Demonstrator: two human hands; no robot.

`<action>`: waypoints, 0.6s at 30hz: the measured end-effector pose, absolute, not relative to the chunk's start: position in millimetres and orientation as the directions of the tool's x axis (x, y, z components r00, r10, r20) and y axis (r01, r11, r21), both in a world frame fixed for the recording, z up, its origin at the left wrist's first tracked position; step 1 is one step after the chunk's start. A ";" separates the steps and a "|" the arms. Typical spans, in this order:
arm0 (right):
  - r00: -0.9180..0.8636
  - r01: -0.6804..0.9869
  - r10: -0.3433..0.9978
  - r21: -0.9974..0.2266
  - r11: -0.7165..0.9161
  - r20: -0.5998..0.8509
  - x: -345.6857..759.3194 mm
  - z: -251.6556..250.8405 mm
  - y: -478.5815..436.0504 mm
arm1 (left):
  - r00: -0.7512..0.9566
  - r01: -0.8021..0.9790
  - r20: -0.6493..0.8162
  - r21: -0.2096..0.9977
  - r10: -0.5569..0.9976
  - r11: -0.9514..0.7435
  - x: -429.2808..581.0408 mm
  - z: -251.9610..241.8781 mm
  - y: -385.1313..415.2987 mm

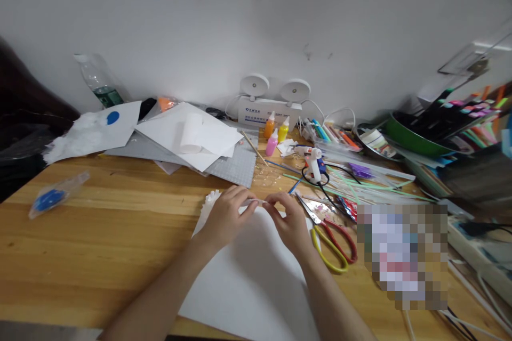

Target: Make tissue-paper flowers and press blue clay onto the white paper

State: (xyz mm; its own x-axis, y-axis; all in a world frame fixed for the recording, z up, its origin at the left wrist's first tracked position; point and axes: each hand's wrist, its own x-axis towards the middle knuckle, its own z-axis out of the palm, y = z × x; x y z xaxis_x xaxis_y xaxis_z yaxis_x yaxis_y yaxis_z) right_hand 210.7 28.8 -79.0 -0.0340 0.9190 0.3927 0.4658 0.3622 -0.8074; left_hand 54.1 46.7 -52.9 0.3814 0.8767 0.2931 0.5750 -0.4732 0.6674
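My left hand and my right hand meet over the far edge of a large white paper sheet on the wooden table. Both pinch a thin white stick or paper strip held level between their fingertips. A crinkled white paper piece pokes out just left of my left hand. Scissors with red and yellow handles lie immediately right of my right hand.
A white glue gun with a black cord, thin sticks and straws lie behind to the right. Small paint bottles stand by a white twin-lamp device. Paper sheets on a grey cutting mat, a plastic bottle, a blue-filled bag at left.
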 end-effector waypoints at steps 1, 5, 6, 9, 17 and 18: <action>-0.039 0.464 0.919 -0.808 0.364 0.392 210.8 -78.7 28.6 | 0.380 0.574 0.292 0.669 0.878 -0.472 54.0 -53.0 46.8; -0.077 0.457 0.910 -0.797 0.395 0.407 209.5 -77.2 28.2 | 0.372 0.589 0.284 0.664 0.883 -0.462 54.5 -54.6 46.8; -0.087 0.451 0.907 -0.796 0.404 0.411 208.9 -76.8 28.2 | 0.375 0.592 0.280 0.662 0.884 -0.460 54.9 -55.0 46.6; -0.107 0.432 0.902 -0.797 0.422 0.419 207.0 -76.1 28.1 | 0.388 0.592 0.277 0.656 0.879 -0.468 55.9 -55.4 46.0; -0.088 0.430 0.881 -0.780 0.455 0.465 208.3 -77.4 28.1 | 0.432 0.550 0.291 0.665 0.854 -0.505 58.1 -52.8 44.9; -0.091 0.434 0.877 -0.774 0.461 0.471 208.6 -77.8 28.4 | 0.434 0.551 0.289 0.664 0.853 -0.506 58.4 -52.6 44.8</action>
